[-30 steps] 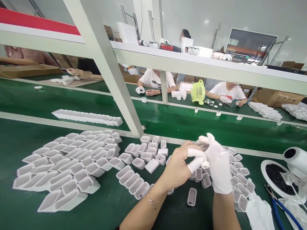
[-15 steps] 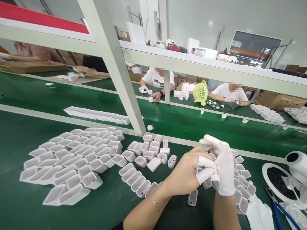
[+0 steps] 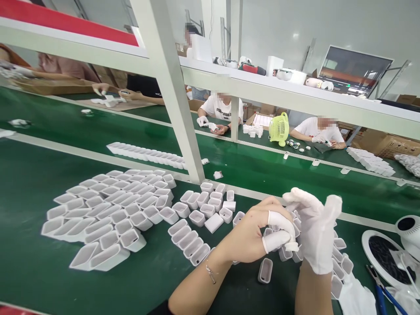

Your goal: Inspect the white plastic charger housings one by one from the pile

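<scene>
My bare left hand [image 3: 249, 238], with white finger cots on thumb and forefinger, is pinched against the palm side of my right hand [image 3: 316, 236]. What the pinch holds is too small to make out. The right hand wears a white glove, its fingers raised and apart, holding nothing that shows. Both hands hover over small white open-topped plastic cases [image 3: 341, 262] on the green table. One case [image 3: 265, 270] lies alone just below the left hand.
A big fan-shaped pile of cases [image 3: 108, 210] lies left, a smaller cluster [image 3: 210, 205] in the middle. A slanted frame post [image 3: 177, 100] rises ahead. The conveyor belt [image 3: 262, 170] carries a row of cases [image 3: 147, 153]. Blue pliers [image 3: 377, 288] and a white device [image 3: 408, 227] sit right. Seated people work opposite.
My view has swung slightly left and up. The hands stay together; the gloved right hand has lifted and spread its fingers more while the left keeps its pinch.
</scene>
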Tool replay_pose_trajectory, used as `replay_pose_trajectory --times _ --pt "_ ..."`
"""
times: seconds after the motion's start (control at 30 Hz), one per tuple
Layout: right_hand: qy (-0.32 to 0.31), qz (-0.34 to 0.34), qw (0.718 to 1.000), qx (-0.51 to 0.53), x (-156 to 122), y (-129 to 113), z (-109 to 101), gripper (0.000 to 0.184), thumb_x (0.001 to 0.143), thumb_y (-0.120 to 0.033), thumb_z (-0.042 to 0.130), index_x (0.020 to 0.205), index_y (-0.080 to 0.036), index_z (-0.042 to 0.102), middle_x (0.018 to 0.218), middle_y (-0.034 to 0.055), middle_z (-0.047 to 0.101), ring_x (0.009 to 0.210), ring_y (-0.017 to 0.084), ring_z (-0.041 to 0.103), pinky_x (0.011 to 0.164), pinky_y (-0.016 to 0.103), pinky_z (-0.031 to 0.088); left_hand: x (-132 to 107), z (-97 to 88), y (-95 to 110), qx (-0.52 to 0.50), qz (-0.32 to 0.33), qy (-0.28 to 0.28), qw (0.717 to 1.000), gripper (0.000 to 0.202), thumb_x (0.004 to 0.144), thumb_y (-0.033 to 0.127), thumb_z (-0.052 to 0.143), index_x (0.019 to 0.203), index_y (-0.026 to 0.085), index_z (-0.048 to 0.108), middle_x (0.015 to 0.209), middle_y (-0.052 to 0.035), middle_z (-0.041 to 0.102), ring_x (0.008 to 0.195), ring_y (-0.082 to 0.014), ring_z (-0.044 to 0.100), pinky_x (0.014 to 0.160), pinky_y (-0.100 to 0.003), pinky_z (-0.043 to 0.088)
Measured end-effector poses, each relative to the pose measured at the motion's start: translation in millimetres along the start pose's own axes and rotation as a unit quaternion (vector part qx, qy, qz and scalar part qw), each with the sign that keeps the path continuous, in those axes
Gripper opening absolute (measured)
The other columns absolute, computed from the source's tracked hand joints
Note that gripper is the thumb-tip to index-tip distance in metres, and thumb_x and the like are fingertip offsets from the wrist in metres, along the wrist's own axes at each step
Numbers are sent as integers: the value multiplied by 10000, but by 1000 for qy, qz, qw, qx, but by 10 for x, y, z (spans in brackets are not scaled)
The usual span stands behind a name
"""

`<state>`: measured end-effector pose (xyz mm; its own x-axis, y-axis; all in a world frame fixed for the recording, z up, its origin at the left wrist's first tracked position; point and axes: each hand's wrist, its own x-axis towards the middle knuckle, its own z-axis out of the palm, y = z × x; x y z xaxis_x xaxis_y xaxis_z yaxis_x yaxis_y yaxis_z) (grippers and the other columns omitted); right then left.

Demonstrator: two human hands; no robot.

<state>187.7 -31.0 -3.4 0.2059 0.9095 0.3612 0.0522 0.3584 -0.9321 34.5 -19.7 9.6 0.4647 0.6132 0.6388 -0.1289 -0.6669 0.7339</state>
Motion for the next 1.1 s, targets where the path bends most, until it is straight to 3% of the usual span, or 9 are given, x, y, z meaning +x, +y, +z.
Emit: replay_pose_trajectory --times 0.17,0.33,0.47,0.6,0.7,0.83,1.1 --pt "30 15 998 -51 -15 -160 -107 211 776 -396 652 886 -254 761 896 25 763 844 223 693 807 383 553 -8 -32 -47 35 -9 32 999 149 829 138 567 713 193 644 854 -38 670 822 -176 574 797 -323 463" --pt "27 103 990 -87 -79 -240 -79 192 717 -401 704 831 -272 787 907 25 772 843 240 706 759 362 572 2 -33 -94 45 -11 78 996 121 850 153 557 782 191 650 889 -41 644 840 -169 589 785 -312 474" --pt "-29 26 997 -72 -116 -220 -68 171 784 -387 670 855 -282 785 914 15 769 862 233 708 803 362 573 11 -9 -123 42 -20 130 990 109 858 151 534 806 185 624 861 -35 619 798 -153 584 736 -286 472" --pt "-26 -88 994 -52 -165 -132 -58 359 907 -497 522 1063 -258 740 1033 50 751 989 253 688 918 419 534 12 46 -139 27 -46 139 989 78 846 149 533 794 173 587 778 -17 596 716 -136 550 679 -263 458" --pt "-11 -72 995 -72 -189 -55 1 386 925 -507 500 1089 -244 730 1158 67 717 1076 265 662 960 423 514 9 93 -133 36 -55 137 988 75 837 148 533 773 170 564 708 4 563 655 -120 514 638 -245 438" --pt "-4 -30 998 -54 -180 -25 112 376 887 -496 549 1090 -241 739 1190 66 705 1045 264 675 852 370 570 10 138 -115 41 -54 120 990 73 824 143 543 758 174 541 678 18 544 620 -107 494 613 -225 429" --pt "117 54 987 -97 -142 -99 158 350 835 -421 614 1090 -218 742 1183 75 707 1055 245 674 883 342 556 0 159 -99 67 -52 47 995 74 810 146 558 745 176 539 715 8 546 653 -119 507 631 -236 431"
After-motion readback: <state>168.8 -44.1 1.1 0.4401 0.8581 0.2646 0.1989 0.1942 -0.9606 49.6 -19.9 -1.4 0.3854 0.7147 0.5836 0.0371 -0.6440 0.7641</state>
